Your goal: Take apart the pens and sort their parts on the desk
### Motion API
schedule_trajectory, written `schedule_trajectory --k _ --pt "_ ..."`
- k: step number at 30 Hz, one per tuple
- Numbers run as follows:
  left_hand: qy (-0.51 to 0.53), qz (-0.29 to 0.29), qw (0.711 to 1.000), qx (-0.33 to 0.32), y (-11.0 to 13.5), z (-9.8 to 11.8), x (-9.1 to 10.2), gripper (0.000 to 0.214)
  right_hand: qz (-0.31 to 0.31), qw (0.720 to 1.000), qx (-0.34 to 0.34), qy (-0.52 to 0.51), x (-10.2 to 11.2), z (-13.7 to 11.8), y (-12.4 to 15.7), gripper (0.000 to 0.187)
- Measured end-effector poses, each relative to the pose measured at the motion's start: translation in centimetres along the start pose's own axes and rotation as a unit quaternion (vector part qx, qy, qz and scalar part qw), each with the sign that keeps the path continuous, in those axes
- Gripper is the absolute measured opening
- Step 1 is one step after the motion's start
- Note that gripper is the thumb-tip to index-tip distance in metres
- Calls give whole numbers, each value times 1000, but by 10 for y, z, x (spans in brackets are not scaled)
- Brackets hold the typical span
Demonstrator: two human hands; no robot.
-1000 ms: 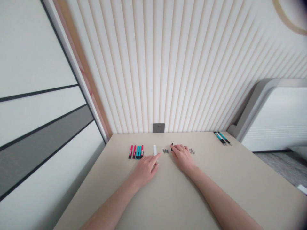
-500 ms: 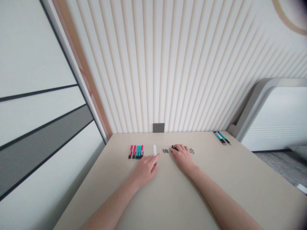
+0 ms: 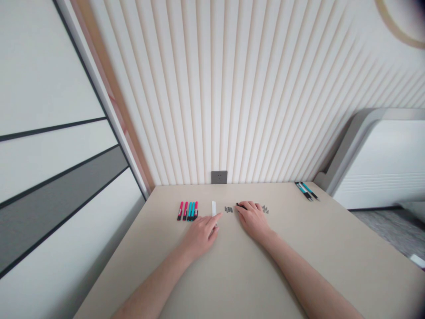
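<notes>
My left hand (image 3: 201, 232) rests on the table with its index finger stretched out and the thumb apart. It lies over the lower end of several thin white sticks (image 3: 214, 207), which look like pen refills. My right hand (image 3: 253, 220) is bent down over small black parts (image 3: 242, 206), its fingertips curled on them; their exact kind is too small to make out. Between the hands lies a group of small grey pieces (image 3: 229, 209). More grey pointed pieces (image 3: 264, 209) sit just right of my right hand.
Pink and teal pen barrels (image 3: 187, 211) with black ends stand in a row left of my left hand. Teal-and-black pens (image 3: 307, 191) lie at the table's far right corner. A ribbed wall with a dark socket (image 3: 219, 177) borders the beige table (image 3: 245, 279) at the back.
Both hands stay almost in place. A black part at my right fingertips appears to have shifted slightly to the left.
</notes>
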State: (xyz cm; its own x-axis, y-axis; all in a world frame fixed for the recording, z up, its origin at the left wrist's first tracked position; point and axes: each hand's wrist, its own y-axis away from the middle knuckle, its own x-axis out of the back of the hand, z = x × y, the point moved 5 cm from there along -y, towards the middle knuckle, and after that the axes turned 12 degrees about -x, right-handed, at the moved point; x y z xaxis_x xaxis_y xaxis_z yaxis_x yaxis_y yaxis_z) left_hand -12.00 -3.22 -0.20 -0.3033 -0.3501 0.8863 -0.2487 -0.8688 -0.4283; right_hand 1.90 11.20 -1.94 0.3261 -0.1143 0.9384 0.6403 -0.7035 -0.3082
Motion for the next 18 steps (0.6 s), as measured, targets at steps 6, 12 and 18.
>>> schedule_trajectory --k 6,12,18 --pt "-3 -10 1000 -1 0 0 1 42 6 999 -33 -13 8 6 -2 29" --pt "-2 -9 1000 -3 1 0 0 41 13 988 -152 37 21 20 -1 25" --pt "-3 -1 1000 -7 1 0 0 41 -36 984 -169 50 14 15 2 27"
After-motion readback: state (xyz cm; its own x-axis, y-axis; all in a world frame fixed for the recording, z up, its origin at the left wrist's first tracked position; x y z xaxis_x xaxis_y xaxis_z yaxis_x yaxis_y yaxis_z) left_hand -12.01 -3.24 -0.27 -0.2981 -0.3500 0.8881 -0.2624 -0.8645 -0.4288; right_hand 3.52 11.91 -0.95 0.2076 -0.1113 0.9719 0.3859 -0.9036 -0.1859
